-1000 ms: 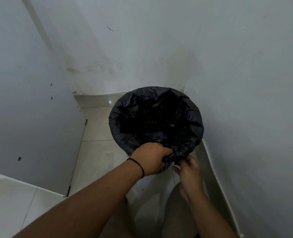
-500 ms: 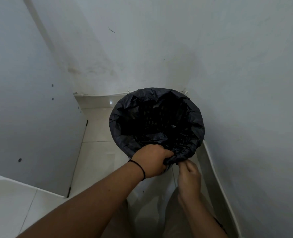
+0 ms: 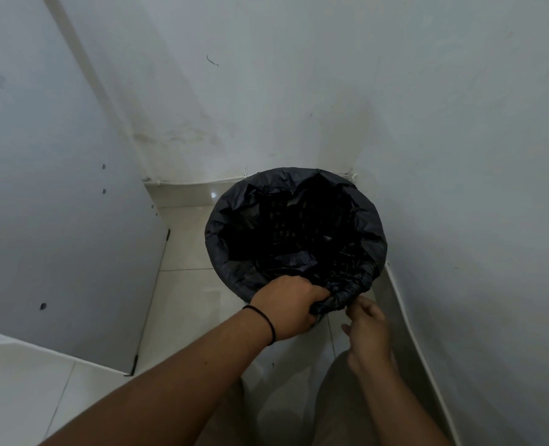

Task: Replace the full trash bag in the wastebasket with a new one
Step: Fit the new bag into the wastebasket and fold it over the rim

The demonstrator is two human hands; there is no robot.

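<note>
The head view shows a round wastebasket lined with a crinkly black plastic trash bag [image 3: 356, 217] in the corner on the white tile floor [image 3: 186, 304]. The left hand [image 3: 291, 309] holds a tight grip on the bag's near edge. The right hand [image 3: 368, 333] sits just beside it, fingers loosely curled, holding nothing.

black bag [image 3: 299, 201] hides the wastebasket, perhaps entirely.

I see wastebasket [image 3: 295, 233] jammed in corner | walls [image 3: 459, 156] block 12 to 4 o'clock | panel [image 3: 57, 220] closes 9 | open floor [image 3: 183, 300] at 7–8 | my left hand [image 3: 294, 309] and right hand [image 3: 368, 333] crowd the 6 rim | mouth open from above
</note>
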